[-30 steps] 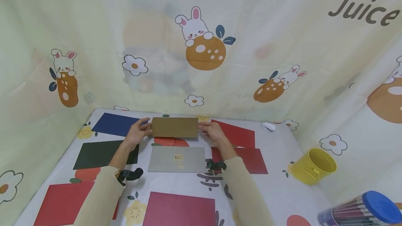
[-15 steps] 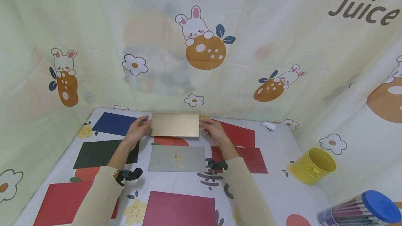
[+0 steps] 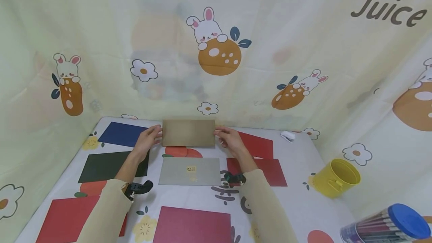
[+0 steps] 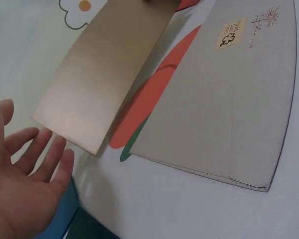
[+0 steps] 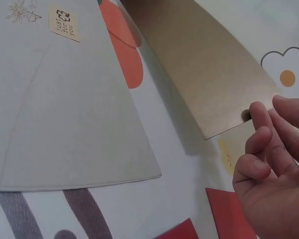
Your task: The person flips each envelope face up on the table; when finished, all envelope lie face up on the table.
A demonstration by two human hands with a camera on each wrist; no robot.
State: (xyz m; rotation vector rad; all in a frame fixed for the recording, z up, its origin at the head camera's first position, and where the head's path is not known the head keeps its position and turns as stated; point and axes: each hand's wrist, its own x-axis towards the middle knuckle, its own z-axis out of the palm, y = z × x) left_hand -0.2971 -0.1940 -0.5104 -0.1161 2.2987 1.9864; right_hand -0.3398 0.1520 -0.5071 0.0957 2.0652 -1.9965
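Observation:
In the head view a gold envelope [image 3: 189,133] spans the gap between both hands at the back of the table, its far edge raised. My left hand [image 3: 147,138] is at its left end, and the left wrist view shows those fingertips [image 4: 45,137] along the short edge with the thumb apart. At the right end my right hand [image 3: 231,140] pinches a corner; in the right wrist view the thumb [image 5: 289,107] and index finger are at that corner, other fingers curled. Just in front lies a grey envelope [image 3: 175,171] with a small "just for you" sticker.
Blue [image 3: 119,134], dark green [image 3: 104,166] and red [image 3: 67,215] sheets lie at left. A pinkish-red sheet [image 3: 195,226] is in front, two red ones [image 3: 258,145] at right. Also at right: a small white object [image 3: 288,136], a yellow bucket [image 3: 332,181] and a blue-lidded pencil tub [image 3: 381,224].
The gold envelope's far edge has tilted upward, so its face shows taller; its sheen brightened, then dulled. Both hands have stayed at its ends with little movement.

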